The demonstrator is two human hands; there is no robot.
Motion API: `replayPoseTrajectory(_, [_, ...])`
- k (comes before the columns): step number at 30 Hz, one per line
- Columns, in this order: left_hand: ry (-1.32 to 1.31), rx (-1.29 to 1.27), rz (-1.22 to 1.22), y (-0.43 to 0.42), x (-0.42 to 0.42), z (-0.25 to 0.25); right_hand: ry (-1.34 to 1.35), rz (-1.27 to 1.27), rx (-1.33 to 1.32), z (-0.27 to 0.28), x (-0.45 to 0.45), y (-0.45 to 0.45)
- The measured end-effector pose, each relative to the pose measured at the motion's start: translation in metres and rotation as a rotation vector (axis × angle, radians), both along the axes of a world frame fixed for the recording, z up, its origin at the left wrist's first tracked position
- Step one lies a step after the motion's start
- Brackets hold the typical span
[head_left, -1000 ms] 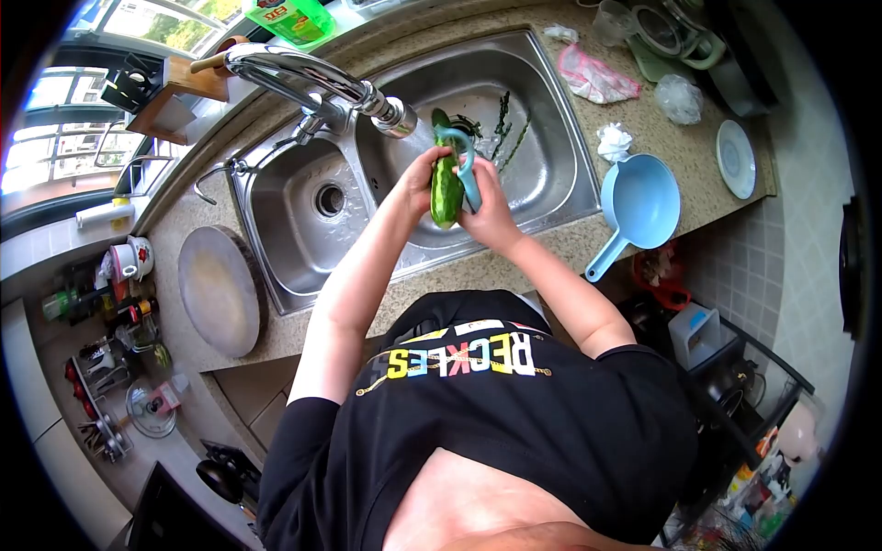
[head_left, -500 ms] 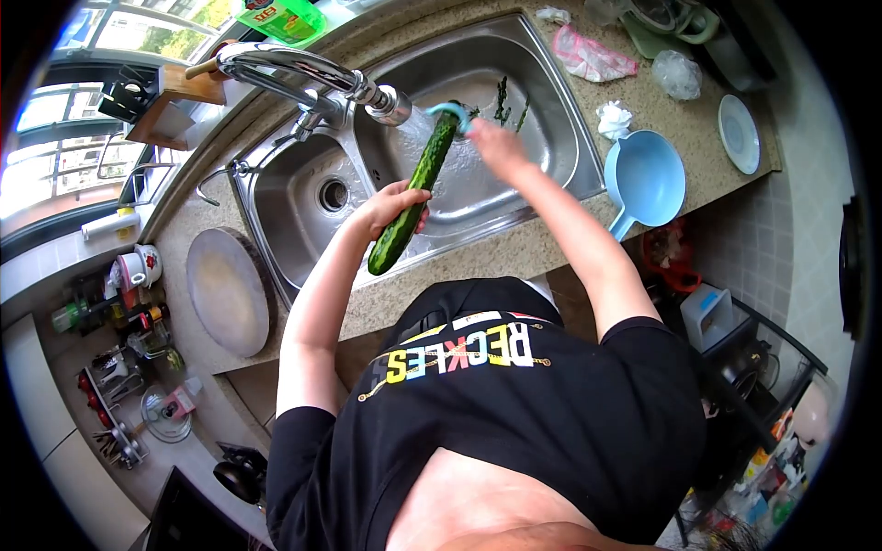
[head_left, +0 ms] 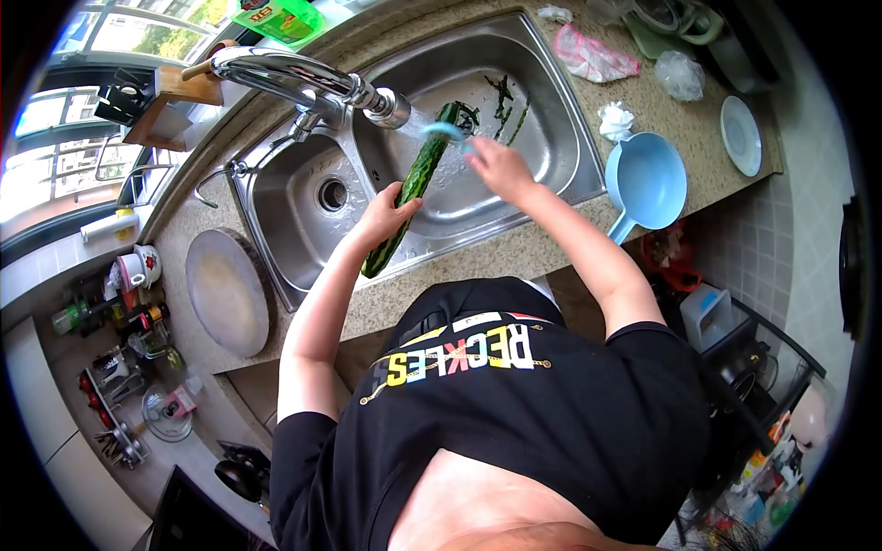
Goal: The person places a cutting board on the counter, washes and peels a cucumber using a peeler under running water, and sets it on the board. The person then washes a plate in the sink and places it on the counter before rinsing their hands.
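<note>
A long dark green cucumber [head_left: 424, 165] slants over the larger basin of the steel sink [head_left: 560, 101]. My left hand [head_left: 387, 219] is wrapped round its lower part. My right hand [head_left: 501, 171] grips a light-blue peeler [head_left: 445, 130], whose head lies across the cucumber near its upper end; its handle is smeared by motion. Water runs from the chrome faucet [head_left: 390, 108] beside the cucumber's upper part. Strips of green peel [head_left: 503, 108] lie in the basin, and some are bunched by the cucumber's far tip.
Right of the sink stand a light-blue ladle-like scoop [head_left: 649, 179], crumpled white paper [head_left: 615, 121], a pink-and-white bag [head_left: 593, 55] and a white plate [head_left: 740, 136]. On the left a round board [head_left: 227, 292] leans at the counter. A green detergent bottle [head_left: 280, 18] is behind the faucet.
The peeler has slid a little down the cucumber from its tip. My left hand has turned, its back now facing up, and the cucumber's lower end has shifted slightly left.
</note>
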State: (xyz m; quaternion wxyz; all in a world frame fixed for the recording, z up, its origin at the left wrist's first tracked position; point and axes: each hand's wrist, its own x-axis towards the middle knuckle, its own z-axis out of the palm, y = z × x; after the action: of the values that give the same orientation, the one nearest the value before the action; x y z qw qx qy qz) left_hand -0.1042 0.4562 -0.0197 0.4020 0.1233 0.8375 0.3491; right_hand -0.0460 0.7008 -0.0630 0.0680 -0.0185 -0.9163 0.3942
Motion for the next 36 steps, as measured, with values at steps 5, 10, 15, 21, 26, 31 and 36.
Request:
replayPoseTrajectory(5, [0.108,-0.052,-0.024,0.004,0.003,0.02,-0.122,-0.122,0.251,-0.021,-0.034,0.028])
replayPoseTrajectory(10, [0.24,-0.171,-0.03,-0.002,0.004,0.024,-0.631,-0.285,0.306,-0.061,-0.031,0.079])
replayPoseTrajectory(15, [0.42,-0.226,-0.037,-0.003,0.003,0.005,-0.231,-0.382,-0.008,-0.029,-0.012,0.037])
replayPoseTrajectory(21, [0.514,-0.247,-0.11,0.001,0.005,0.009,-0.097,0.099,0.107,0.001,-0.006,-0.014])
replayPoseTrajectory(26, [0.466,-0.208,-0.058,-0.007,0.01,0.006,-0.486,-0.249,0.333,-0.077,-0.037,0.07])
replayPoseTrajectory(31, [0.405,-0.163,0.042,-0.001,0.003,0.006,-0.79,-0.278,-0.994,-0.066,-0.026,0.042])
replayPoseTrajectory(36, [0.442,-0.258,-0.124,0.015,0.003,0.006,-0.558,-0.405,-1.706,-0.041,-0.041,-0.015])
